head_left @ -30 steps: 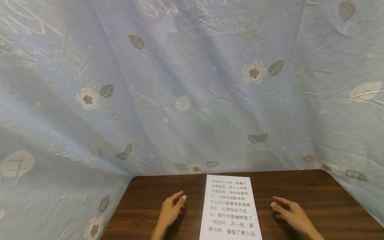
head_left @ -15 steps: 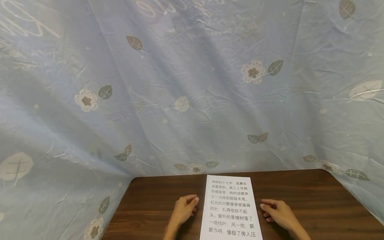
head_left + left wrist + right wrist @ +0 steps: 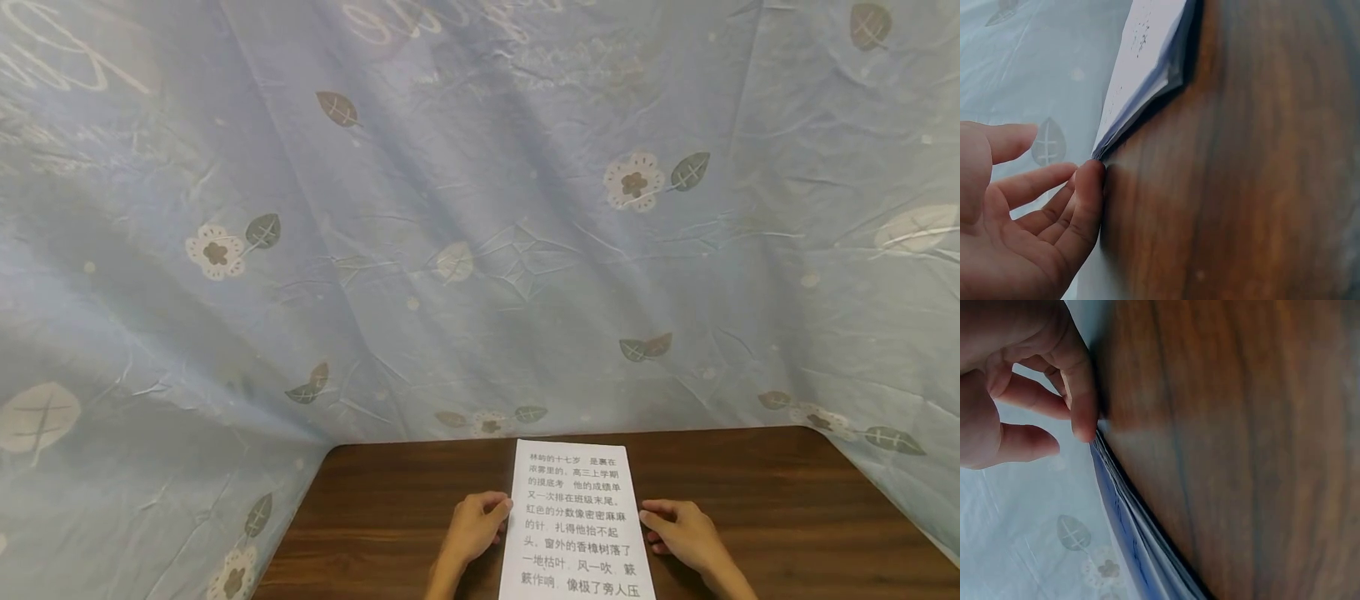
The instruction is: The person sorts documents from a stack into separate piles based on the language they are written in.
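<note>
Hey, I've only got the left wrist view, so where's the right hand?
Observer: The right hand is at the right edge of the printed paper stack, opposite the left hand.
Operator: Is its thumb pinching the paper?
Observer: No, the right wrist view shows the thumb apart from the stack.
Operator: And what's printed on top?
Observer: Rows of dark Chinese text on white.

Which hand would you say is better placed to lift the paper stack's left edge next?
Probably the left hand: a fingertip is right at that edge of the paper stack, while the right hand is at the opposite edge.
</note>
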A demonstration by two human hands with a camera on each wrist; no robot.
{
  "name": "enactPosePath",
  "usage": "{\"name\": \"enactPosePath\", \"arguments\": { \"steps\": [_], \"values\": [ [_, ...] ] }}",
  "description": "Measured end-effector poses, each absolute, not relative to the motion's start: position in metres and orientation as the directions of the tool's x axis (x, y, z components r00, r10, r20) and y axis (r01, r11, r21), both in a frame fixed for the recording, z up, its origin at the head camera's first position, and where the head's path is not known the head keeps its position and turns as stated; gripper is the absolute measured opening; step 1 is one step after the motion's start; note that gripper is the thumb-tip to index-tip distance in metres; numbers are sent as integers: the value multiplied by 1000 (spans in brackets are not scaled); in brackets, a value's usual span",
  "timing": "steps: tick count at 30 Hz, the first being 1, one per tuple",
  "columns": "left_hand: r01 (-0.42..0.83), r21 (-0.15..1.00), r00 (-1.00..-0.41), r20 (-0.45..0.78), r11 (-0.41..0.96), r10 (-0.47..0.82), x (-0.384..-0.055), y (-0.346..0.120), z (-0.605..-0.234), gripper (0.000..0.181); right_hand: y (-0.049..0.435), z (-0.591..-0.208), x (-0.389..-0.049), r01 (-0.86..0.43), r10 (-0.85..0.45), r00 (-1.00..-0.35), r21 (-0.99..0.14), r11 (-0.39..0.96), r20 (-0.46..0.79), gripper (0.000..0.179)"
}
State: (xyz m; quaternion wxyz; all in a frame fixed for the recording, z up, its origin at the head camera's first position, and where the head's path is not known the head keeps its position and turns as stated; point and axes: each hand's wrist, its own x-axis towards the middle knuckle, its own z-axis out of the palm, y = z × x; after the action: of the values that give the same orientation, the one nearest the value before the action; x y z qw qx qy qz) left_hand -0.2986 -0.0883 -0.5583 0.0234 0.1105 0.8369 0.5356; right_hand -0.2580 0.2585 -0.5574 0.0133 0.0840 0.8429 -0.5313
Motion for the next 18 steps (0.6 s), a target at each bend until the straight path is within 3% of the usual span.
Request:
{"name": "enactPosePath", "arguments": {
  "steps": [18],
  "values": [
    [93,928,-980,21,360,200,-285,-93,-557,41,246,-554,-267,123,74,-992,-894,431,-101,38]
  ]
}}
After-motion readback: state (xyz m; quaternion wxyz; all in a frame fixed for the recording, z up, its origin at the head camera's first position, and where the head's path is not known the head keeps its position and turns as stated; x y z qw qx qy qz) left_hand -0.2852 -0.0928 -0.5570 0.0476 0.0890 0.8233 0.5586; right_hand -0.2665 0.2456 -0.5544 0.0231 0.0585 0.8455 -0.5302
